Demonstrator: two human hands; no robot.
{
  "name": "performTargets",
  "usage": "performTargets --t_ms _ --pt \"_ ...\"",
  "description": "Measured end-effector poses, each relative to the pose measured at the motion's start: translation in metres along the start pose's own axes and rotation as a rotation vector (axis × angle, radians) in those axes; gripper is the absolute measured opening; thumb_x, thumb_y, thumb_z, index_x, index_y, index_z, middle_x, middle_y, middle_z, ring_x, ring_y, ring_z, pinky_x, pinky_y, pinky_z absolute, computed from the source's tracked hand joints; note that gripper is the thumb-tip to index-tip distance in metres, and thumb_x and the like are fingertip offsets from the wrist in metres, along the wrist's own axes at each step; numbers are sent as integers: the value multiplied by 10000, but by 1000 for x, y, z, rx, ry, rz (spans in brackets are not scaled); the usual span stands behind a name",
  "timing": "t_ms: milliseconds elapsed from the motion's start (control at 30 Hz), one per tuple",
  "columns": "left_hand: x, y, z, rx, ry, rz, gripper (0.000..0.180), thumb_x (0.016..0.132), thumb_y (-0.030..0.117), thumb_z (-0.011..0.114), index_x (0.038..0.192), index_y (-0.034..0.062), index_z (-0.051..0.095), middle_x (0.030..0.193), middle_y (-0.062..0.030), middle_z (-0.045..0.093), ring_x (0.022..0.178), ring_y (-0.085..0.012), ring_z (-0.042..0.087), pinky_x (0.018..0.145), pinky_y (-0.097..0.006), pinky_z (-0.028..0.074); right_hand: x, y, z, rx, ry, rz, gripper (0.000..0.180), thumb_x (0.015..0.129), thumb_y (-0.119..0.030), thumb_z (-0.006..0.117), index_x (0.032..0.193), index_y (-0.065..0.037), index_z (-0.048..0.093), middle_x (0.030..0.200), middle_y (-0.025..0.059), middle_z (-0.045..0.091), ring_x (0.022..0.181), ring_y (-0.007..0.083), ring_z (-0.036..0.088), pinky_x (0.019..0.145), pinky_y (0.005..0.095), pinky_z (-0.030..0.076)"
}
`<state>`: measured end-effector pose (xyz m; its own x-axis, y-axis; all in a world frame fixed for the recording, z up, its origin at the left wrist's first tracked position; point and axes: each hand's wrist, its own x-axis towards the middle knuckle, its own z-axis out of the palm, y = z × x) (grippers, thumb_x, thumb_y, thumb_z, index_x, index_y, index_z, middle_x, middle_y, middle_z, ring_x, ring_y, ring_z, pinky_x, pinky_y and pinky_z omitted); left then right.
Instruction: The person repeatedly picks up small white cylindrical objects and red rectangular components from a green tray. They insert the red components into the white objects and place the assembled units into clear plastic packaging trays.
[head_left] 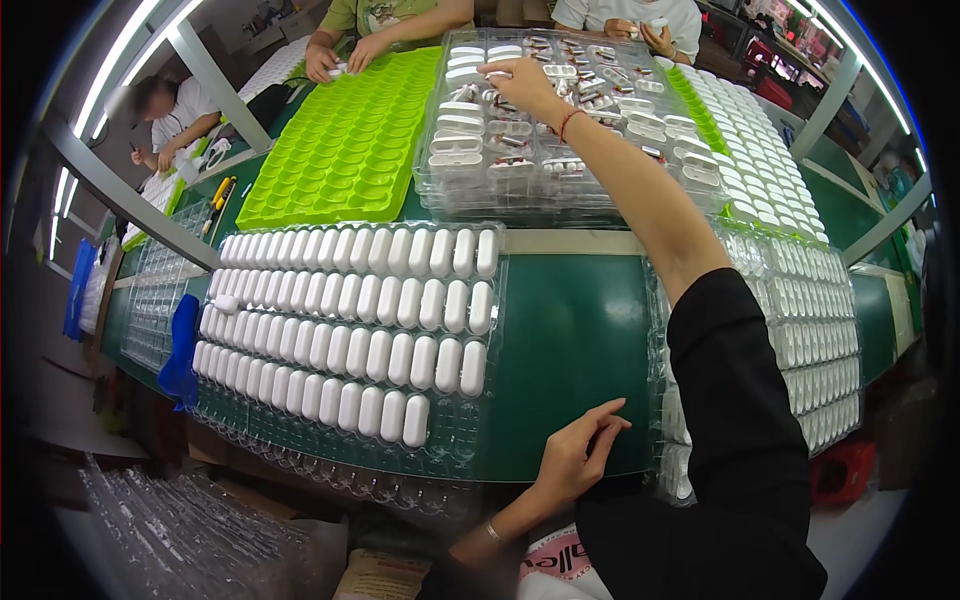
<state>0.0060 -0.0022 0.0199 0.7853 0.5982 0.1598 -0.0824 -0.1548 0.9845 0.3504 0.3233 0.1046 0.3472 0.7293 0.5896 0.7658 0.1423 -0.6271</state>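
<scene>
Right hand (522,82) at full reach, we close our fingers on a white capsule-shaped case (497,73) in the clear tray (560,200) ahead, its long axis crosswise, while our left hand (580,452) rests loosely open on the near green desk (570,340).

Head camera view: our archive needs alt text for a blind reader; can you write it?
A person's right hand reaches into a clear tray of small parts, while the left hand rests on the green table. A clear tray of white oblong cases lies at left, a lime-green tray beyond.
</scene>
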Motion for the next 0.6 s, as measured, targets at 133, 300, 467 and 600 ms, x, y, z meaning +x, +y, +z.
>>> performTargets --t_ms 133,300,467,600 --pt "-1 -5 0 -57 -5 -49 317 931 11 580 1249 4 570 924 -89 724 797 -121 678 693 -234 521 0 6 -29 -103 18 -42 257 813 -158 575 1000 -102 743 1042 173 692 966 339 653 885 389 497" --pt "1 -11 3 -61 -12 5 259 934 15 580 1190 -8 613 920 -100 721 834 -136 689 720 -238 530 -15 33 -75 -507 26 72 250 800 -244 568 867 -65 729 969 182 693 947 352 651 829 445 520" --pt "3 -9 2 -31 -19 -18 209 930 18 587 1127 -10 652 916 -104 723 848 -156 702 737 -246 541 -36 4 -57 -771 -2 149 389 787 -394 621 845 -25 727 980 185 698 957 378 655 794 450 527" --pt "5 -5 3 -33 -33 -8 200 930 21 588 1115 -7 659 907 -104 724 839 -158 704 731 -249 545 -35 7 -47 -860 46 201 480 774 -462 654 977 -32 713 994 159 700 931 329 659 802 379 517"
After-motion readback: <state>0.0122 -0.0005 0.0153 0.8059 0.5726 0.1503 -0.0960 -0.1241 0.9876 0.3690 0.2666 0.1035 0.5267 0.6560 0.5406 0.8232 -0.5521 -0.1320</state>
